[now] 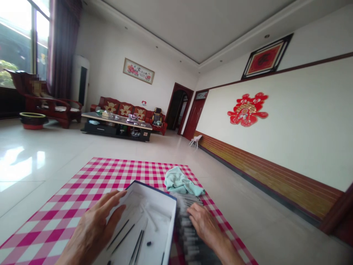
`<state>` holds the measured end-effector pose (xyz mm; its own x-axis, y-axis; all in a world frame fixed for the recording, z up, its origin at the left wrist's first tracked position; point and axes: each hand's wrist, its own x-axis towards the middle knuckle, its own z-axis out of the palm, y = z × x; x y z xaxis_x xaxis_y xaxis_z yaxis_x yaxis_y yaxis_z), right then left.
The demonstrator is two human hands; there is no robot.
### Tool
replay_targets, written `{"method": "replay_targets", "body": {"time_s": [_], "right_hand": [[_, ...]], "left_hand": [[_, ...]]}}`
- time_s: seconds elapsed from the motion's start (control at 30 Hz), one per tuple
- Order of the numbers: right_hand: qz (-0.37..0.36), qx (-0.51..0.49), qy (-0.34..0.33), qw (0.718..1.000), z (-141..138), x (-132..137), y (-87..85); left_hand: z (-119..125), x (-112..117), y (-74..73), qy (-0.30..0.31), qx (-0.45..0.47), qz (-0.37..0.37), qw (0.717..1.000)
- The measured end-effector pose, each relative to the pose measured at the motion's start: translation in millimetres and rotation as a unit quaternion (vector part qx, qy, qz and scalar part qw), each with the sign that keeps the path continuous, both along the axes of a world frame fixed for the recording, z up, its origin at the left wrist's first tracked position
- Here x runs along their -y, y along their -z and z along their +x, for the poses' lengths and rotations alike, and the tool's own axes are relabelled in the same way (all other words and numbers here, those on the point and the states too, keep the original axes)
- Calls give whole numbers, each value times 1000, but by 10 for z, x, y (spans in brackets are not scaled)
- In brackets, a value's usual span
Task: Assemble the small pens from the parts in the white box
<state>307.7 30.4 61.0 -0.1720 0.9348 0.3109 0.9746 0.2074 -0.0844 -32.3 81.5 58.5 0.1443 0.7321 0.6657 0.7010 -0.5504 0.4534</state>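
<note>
A white box (161, 197) with a dark blue rim lies without a lid on the checked cloth. Several thin black sticks, like pen refills, a small black piece (149, 243) and a pale clear stick are inside it. My left hand (96, 221) is over the box's left side, fingers stretched out and thumb apart. On the right, my right hand (202, 222) bends its closed fingers over a blurred row of dark and clear pen-like pieces (187, 232). What its fingertips hold is hidden. Beyond that row lies a crumpled mint-green cloth (182, 182).
The pink-and-white checked cloth (82, 191) covers the surface before me. Across the shiny tiled floor (60, 147) stand a low black table (116, 127), a wooden sofa, an armchair (52, 99) and a small white chair (195, 140). A wall runs along the right.
</note>
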Motion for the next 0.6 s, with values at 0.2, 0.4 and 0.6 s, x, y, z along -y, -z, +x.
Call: {"method": "replay_targets", "body": {"time_s": [0.2,0.4,0.6], "right_hand": [[-4,-23,3,1000,8,-18,33],[6,-62,-13,998,-57,36,-78],[4,-31,-74,997,-603,-125,-166]], "left_hand": [[-29,-6,-12,5,8,-24,1000],[-30,6,-48,15,18,-35,999],[-41,-21,0,24,19,-41,999]]}}
